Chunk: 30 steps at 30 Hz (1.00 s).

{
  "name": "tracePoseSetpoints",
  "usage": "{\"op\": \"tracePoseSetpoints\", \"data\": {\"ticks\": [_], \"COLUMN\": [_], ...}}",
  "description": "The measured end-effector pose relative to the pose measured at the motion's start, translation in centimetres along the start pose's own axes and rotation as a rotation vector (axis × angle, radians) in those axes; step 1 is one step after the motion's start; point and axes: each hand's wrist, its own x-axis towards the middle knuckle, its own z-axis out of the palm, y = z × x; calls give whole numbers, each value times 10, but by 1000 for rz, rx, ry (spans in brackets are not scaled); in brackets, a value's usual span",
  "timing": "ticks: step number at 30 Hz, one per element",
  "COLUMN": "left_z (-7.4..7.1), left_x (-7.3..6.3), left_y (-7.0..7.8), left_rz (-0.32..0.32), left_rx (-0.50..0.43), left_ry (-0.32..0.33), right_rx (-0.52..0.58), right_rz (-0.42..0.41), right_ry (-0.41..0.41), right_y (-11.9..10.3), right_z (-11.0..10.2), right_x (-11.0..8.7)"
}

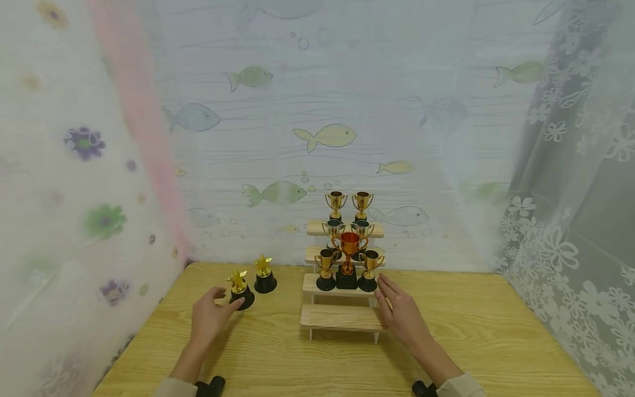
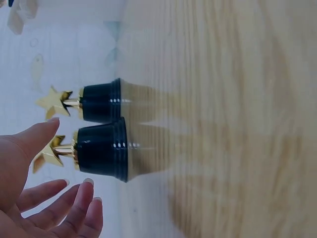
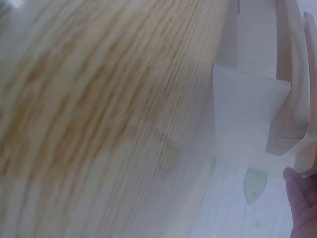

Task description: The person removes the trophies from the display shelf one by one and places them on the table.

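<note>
Two star trophies with black bases stand on the table at the left: a nearer star trophy (image 1: 241, 295) and a farther star trophy (image 1: 265, 281). My left hand (image 1: 210, 315) is beside the nearer one, thumb and fingers spread about it; in the left wrist view a gap shows between the fingers (image 2: 81, 208) and its base. My right hand (image 1: 401, 309), fingers fairly straight, is at the right end of a stepped wooden stand (image 1: 342, 317), close to a small gold trophy cup (image 1: 369, 264). Whether it touches the cup or the step is unclear.
An orange-red trophy cup (image 1: 349, 245) stands between two gold cups on the stand's second step from the front. More small cups fill the steps behind, up to a gold cup (image 1: 335, 201) on top. A fish-patterned curtain (image 1: 278, 138) hangs behind the wooden table (image 1: 461, 320).
</note>
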Motion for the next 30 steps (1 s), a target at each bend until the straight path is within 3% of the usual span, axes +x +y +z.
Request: {"op": "tracePoseSetpoints", "data": {"ticks": [9, 14, 24, 30], "left_z": [-2, 0, 9, 15], "left_x": [-9, -14, -18, -20], "left_y": [15, 27, 55, 69], "left_rz": [24, 37, 154, 169], "left_rx": [-50, -76, -185, -223], "left_ry": [17, -4, -60, -101], "right_rx": [-8, -7, -6, -11], "right_rz": [-15, -19, -27, -35], "right_ry": [15, 14, 23, 32], "right_y": [0, 0, 1, 2], "right_z": [0, 0, 0, 2], "right_x": [0, -1, 0, 1]}}
